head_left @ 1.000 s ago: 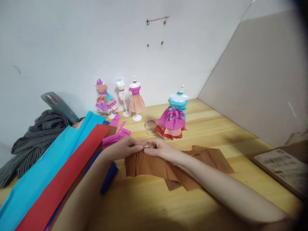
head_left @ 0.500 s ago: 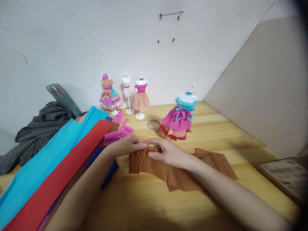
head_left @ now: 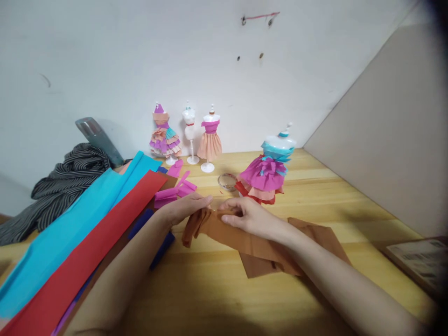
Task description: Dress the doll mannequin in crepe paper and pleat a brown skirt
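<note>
A long strip of brown crepe paper lies across the wooden table, its left end gathered into folds and lifted a little. My left hand pinches the top edge at the gathered end between thumb and fingers. Just to its right, my right hand grips the same top edge, fingers curled round it. A tiny pale object shows between the fingertips, too small to make out. Behind my right hand stands a dress form in a blue, magenta, peach and red paper dress.
Three small dress forms stand by the wall. At left lie blue and red paper, a striped cloth and magenta pieces. A wire ring lies mid-table; a labelled box sits at right.
The gathered left end of the brown paper has bunched and twisted more, with its lower corner shifted left. My hands are slightly further apart at the fingertips. The view has shifted slightly.
</note>
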A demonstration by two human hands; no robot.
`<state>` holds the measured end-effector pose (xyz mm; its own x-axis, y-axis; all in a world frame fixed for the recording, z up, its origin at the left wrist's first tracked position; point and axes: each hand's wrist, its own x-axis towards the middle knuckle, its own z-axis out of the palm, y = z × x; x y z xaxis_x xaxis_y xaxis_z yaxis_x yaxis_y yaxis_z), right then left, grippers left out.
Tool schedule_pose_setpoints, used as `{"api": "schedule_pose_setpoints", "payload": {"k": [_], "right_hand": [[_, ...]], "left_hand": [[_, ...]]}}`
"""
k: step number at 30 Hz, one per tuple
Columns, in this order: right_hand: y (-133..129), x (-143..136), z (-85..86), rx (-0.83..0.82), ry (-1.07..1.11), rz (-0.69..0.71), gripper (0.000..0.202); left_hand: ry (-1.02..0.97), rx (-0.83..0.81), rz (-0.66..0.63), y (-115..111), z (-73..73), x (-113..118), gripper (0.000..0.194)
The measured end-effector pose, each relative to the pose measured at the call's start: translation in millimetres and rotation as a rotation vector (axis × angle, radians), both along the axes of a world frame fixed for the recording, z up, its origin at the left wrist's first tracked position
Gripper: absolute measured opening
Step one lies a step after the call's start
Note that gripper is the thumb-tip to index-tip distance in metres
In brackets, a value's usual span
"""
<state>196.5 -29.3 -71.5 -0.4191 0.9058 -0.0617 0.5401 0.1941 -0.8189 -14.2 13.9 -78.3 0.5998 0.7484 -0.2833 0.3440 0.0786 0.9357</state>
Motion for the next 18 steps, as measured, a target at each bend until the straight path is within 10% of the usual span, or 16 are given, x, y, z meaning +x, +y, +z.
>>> {"api": "schedule_pose_setpoints", "payload": {"k": [12, 18], "right_hand": [[-12.0, 11.2, 23.4, 0.091, 0.019, -0.026, 0.021], [-22.7, 14.6, 34.1, 0.229, -0.056, -0.062, 0.02]], "left_hand": [[-0.021, -0.018, -0.068, -12.9, 25.0, 6.7, 0.019], [0.113, 0.376, -0.174, -25.7, 40.4, 12.8, 0.021]]}}
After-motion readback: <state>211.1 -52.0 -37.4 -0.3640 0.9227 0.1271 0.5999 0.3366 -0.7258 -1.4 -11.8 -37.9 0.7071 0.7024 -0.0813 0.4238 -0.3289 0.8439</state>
